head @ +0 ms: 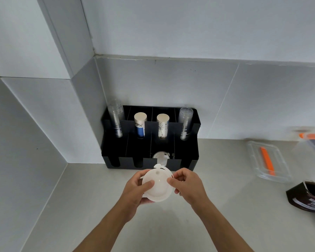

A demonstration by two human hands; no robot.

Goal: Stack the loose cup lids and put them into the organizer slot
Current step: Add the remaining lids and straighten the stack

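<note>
I hold a small stack of white cup lids (158,185) above the counter, just in front of the black organizer (115,150). My left hand (135,191) grips the stack from below and the left, thumb on top. My right hand (186,186) pinches its right rim. More white lids (161,157) stand in the organizer's third front slot from the left, right behind the stack I hold.
The organizer sits in the wall corner; its back slots hold clear cup stacks (116,120) and paper cup stacks (140,124). At the right lie a clear plastic tray (253,157) with an orange tool (266,160) and a dark jar (311,195).
</note>
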